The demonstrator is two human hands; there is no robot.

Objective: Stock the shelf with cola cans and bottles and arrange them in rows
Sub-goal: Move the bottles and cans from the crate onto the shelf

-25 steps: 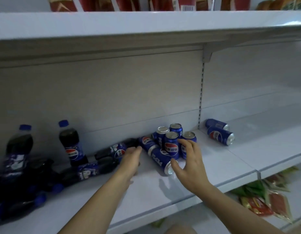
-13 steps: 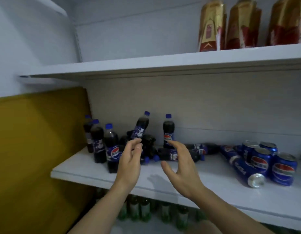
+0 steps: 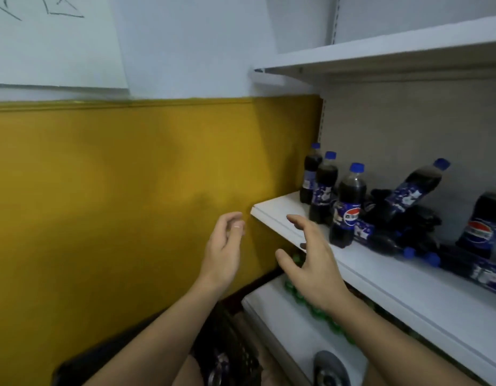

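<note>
Between grasps, your left hand (image 3: 223,247) and right hand (image 3: 311,264) hover empty with loose fingers. Next, stand up the toppled blue-capped dark plastic cola bottle (image 3: 380,240) near the white shelf's (image 3: 394,282) left edge.

Pepsi logo on front btl (image 3: 348,207), also rt btl (image 3: 489,218)

Both bare forearms reach up from the bottom edge, side by side and slightly apart. The left hand (image 3: 223,246) is raised with its back to the camera, fingers loosely curled toward the palm and holding nothing. The right hand (image 3: 313,260) sits a little lower and to the right of it, back up, fingers spread and gently bent, thumb stretched out to the left, also holding nothing. The two hands do not touch.
</note>
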